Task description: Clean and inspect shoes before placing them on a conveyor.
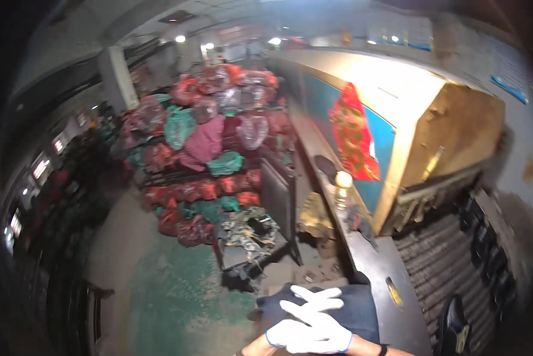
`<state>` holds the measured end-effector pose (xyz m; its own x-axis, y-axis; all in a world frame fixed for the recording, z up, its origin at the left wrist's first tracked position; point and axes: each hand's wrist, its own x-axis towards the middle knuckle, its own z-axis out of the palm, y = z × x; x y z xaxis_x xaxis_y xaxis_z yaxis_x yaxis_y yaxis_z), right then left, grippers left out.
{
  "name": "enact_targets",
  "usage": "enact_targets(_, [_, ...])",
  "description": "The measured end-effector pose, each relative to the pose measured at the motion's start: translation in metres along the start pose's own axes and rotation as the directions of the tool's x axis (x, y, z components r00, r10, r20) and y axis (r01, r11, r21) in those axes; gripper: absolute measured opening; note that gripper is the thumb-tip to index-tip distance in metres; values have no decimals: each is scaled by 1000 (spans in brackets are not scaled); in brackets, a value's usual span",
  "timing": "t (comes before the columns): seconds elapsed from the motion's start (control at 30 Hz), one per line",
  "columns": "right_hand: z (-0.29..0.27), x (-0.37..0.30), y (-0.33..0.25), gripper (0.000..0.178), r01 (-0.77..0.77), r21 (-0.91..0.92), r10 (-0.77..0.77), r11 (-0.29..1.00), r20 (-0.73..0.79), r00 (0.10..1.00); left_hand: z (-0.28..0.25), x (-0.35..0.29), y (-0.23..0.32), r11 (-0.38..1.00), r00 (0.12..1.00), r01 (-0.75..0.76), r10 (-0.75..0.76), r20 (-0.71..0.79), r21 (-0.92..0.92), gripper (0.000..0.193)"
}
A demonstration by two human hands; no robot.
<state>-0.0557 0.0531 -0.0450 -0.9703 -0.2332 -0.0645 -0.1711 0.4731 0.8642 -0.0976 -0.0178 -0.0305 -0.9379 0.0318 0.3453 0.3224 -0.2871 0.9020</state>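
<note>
My left hand and my right hand wear white gloves with blue cuff edges. They cross over each other above the dark cloth on my lap. Their fingers stretch out and overlap, pointing away from me, and no object shows between them. Just right of them, a metal ledge carries a small yellow tool, whose exact kind I cannot make out. Beyond the ledge a black shoe lies on a ribbed conveyor.
A clear bottle with a pale cap stands farther along the ledge. A red printed bag hangs on the lit machine housing. More black shoes line the right. Ahead are a chair with camouflage cloth and piled bags.
</note>
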Motion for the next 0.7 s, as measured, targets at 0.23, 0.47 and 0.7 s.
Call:
enact_targets(0.23, [19, 6, 22, 65, 212, 471, -13, 856, -390, 921, 9, -18, -15, 976, 965, 1, 57, 256, -218, 78])
enact_targets(0.47, [4, 38, 62, 62, 479, 748, 60, 460, -565, 823, 5, 12, 1, 910, 822, 142, 110, 558, -389, 80])
enact_targets(0.7, [68, 52, 66, 62, 680, 724, 145, -116, -665, 733, 30, 38, -30, 987, 858, 14, 69, 508, -157, 78])
